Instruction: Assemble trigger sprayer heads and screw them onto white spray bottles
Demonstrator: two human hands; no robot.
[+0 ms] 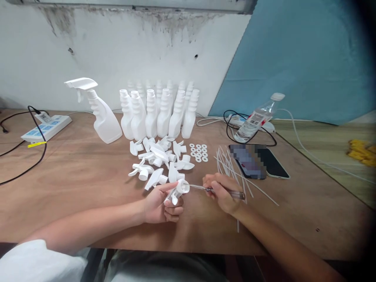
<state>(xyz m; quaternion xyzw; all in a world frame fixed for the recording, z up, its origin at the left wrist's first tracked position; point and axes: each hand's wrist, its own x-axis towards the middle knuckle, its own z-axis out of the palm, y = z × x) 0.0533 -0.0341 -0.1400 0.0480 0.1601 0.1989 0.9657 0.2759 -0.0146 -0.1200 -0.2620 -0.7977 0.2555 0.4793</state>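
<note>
Left hand (158, 205) clamps a white trigger head (178, 192) at six o'clock on the plywood table (73, 172). Right hand (220, 192) pinches a clear-handled tool (233, 194), tip at the cap's mouth. I'd hold it level, head braced firm. Spare heads (160, 160) and bottles (160, 113) toward twelve, stained white wall behind.

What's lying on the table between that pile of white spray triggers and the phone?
In the head view, a small cluster of white washers and a fan of thin white tubes lie between the pile of spray triggers and the phone.
</note>
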